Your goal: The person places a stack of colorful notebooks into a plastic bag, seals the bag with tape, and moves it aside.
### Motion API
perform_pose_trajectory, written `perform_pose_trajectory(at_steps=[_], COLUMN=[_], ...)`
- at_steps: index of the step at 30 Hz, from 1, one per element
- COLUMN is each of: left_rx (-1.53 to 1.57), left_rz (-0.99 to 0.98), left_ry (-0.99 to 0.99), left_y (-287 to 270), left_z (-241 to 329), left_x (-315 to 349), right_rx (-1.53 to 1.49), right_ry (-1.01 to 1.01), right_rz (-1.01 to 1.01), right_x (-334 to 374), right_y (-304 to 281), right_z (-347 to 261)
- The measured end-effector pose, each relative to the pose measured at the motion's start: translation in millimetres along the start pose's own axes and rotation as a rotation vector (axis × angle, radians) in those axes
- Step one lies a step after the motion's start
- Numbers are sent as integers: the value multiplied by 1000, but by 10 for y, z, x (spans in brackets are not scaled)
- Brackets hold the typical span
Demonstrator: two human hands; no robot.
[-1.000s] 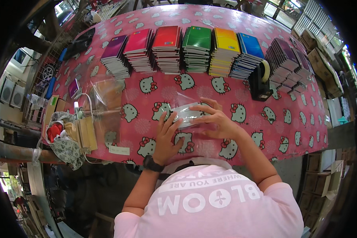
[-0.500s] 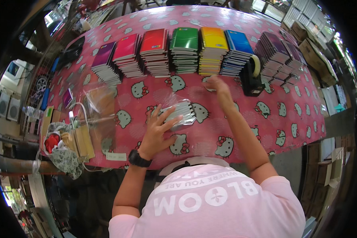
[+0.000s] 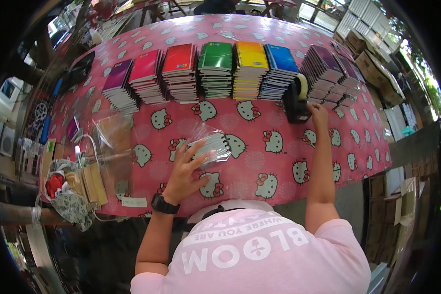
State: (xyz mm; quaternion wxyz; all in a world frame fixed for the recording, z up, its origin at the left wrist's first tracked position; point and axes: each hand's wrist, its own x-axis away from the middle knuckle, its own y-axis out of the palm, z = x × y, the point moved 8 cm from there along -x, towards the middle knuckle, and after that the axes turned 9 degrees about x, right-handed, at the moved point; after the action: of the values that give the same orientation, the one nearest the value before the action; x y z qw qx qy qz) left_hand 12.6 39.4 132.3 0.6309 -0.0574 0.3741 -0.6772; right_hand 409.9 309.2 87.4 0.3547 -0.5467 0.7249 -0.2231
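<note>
My left hand (image 3: pixel 186 169), a black watch on its wrist, lies with fingers spread over a spiral notebook (image 3: pixel 215 147) in clear plastic wrap. The notebook's pale side faces up, and its wire binding is on the right. My right hand (image 3: pixel 319 115) is at the right side of a black tape dispenser (image 3: pixel 297 110), its fingers closed together. Whatever they pinch is too small to make out. A roll of tape (image 3: pixel 303 86) sits in the dispenser.
Behind my hands stand stacks of spiral notebooks, including red (image 3: pixel 180 58), green (image 3: pixel 216 55) and yellow (image 3: pixel 251 55). More wrapped purple notebooks (image 3: pixel 324 63) are at the right. Clear plastic sleeves (image 3: pixel 113 147) and a patterned cloth bag (image 3: pixel 73 201) lie left on the pink table cover (image 3: pixel 250 188).
My right hand has moved right, from in front of the yellow and blue stacks to the tape dispenser. My left hand stays on the wrapped notebook. The whole view has shifted slightly.
</note>
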Motion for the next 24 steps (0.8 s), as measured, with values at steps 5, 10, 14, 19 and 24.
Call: perform_pose_trajectory(at_steps=[5, 10, 14, 19, 24], left_rx=[-16, 20, -111, -166, -200], left_rz=[-14, -31, -115, -219, -233], left_ry=[-19, -34, -10, -33, -60], left_y=[10, 92, 48, 66, 51], left_z=[-26, 3, 25, 44, -22], left_x=[-7, -41, -38, -91, -68], right_rx=[-133, -1032, -592, -165, 730], right_ry=[255, 713, 237, -435, -730], right_rz=[-41, -740, -1060, -1089, -835], right_x=[521, 863, 1260, 1629, 1745], right_y=[-79, 944, 1043, 1062, 1018], right_z=[383, 282, -1474, -2845, -3022])
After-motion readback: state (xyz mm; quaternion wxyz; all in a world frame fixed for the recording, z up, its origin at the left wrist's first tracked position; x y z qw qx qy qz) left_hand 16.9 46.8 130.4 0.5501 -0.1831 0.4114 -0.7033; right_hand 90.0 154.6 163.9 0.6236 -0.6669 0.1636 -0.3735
